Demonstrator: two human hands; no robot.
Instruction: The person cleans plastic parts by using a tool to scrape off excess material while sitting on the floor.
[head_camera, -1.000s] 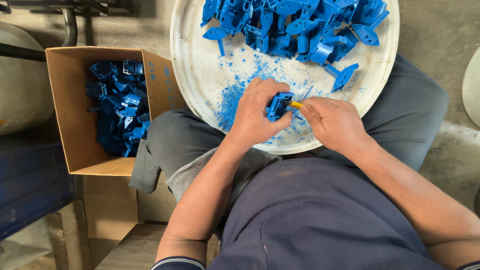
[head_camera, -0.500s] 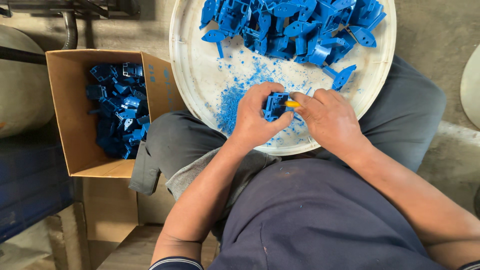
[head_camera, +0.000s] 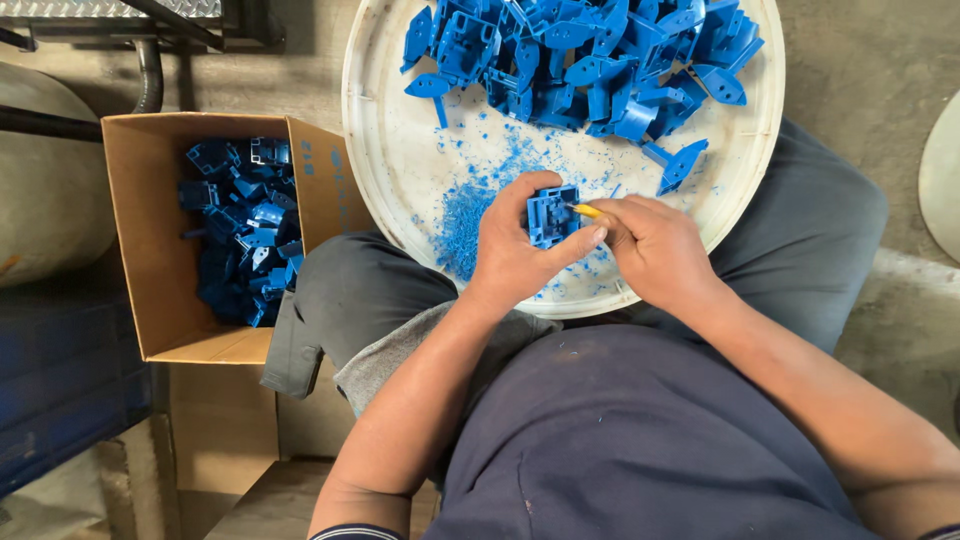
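Observation:
My left hand (head_camera: 515, 250) grips a small blue plastic part (head_camera: 551, 214) over the near side of a round white tray (head_camera: 390, 170) that rests on my lap. My right hand (head_camera: 655, 245) holds a small yellow-handled tool (head_camera: 586, 211) whose tip touches the part's right edge. A heap of similar blue plastic parts (head_camera: 590, 60) fills the far half of the tray. Blue shavings (head_camera: 465, 215) lie scattered on the tray to the left of my hands.
An open cardboard box (head_camera: 150, 300) with several blue parts (head_camera: 245, 235) inside stands to the left of my knee. A rounded pale object (head_camera: 45, 190) and a dark pipe (head_camera: 150, 75) are at the far left. Another pale disc edge (head_camera: 940, 170) shows at the right.
My hands have turned the blue part slightly and the yellow tool has shifted along its right edge. Everything else stays in place.

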